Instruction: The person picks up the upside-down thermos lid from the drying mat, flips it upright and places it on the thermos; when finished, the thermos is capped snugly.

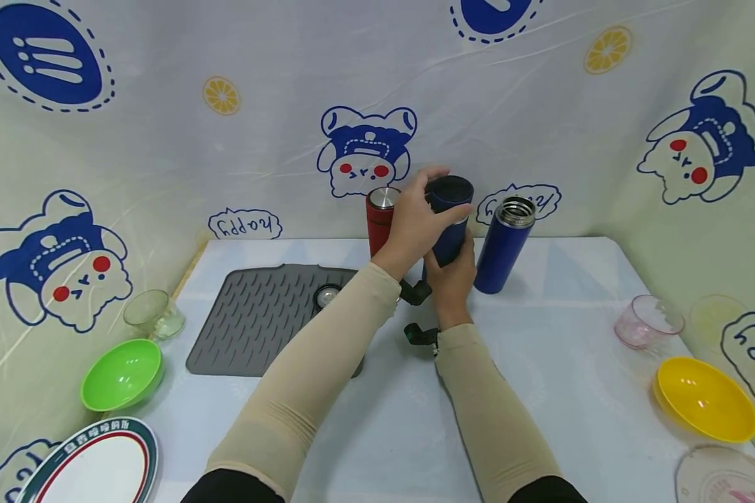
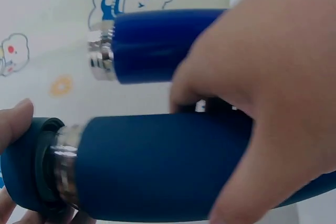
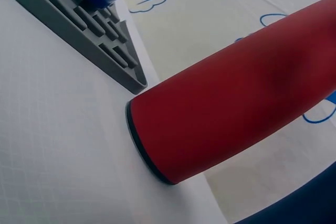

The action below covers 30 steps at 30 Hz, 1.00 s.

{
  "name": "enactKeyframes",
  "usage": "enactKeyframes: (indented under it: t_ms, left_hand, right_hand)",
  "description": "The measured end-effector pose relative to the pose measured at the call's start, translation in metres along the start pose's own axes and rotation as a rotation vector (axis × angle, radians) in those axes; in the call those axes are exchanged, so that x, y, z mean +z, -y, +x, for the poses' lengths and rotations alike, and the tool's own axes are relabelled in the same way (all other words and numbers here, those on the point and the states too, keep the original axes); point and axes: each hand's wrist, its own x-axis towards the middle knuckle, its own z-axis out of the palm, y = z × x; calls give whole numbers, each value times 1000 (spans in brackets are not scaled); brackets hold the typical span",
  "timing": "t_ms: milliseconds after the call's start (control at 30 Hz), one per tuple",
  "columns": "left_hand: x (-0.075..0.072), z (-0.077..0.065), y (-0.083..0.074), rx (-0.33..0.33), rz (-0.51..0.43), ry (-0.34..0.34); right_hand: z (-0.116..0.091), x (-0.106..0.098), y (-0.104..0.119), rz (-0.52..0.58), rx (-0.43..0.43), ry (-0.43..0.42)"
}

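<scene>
The left hand (image 1: 418,216) has its thumb and fingers curled round the lid (image 2: 23,169) of the dark flask, one to each side. The right hand (image 1: 454,279) is wrapped round the body below. The dark flask (image 2: 163,166) stands between the hands near the back of the table (image 1: 554,363); its base is hidden, so I cannot tell whether it touches the tabletop. A band of steel neck (image 2: 66,166) shows between lid and body: the lid is at the mouth but not seated. Whether it is coming off or going on, these pictures alone do not settle.

Just right of the hands, the blue flask (image 1: 505,255) tilts with its threaded neck bare. The red flask (image 3: 231,114) is on the other side, a steel-topped cap apparently in place. Further left, the grey mat (image 1: 264,321) bears a loose lid (image 1: 327,297), likely the blue flask's.

If the work is uncapping, I judge blue done, dark midway and red left; if capping, red is done and blue waits for its lid.

Outermost are a green bowl (image 1: 121,377) and a yellow bowl (image 1: 705,402).
</scene>
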Motion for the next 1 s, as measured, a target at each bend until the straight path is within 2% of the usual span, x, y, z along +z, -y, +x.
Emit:
enactKeyframes:
  t_ms: [67, 300, 633, 767, 1000]
  left_hand:
    - [2, -1, 5, -28, -9, -23]
    - [11, -3, 12, -39, 2, -71]
    - [17, -1, 6, -23, 145, -118]
    - [20, -1, 8, -32, 147, -143]
    - [26, -2, 13, 8, 124, -190]
  right_hand:
    - [0, 0, 1, 5, -15, -3]
    - [0, -2, 2, -20, -31, -12]
    - [2, -2, 2, -19, -8, -3]
    - [2, -2, 2, -8, 8, 1]
    - [1, -2, 1, 0, 22, -12]
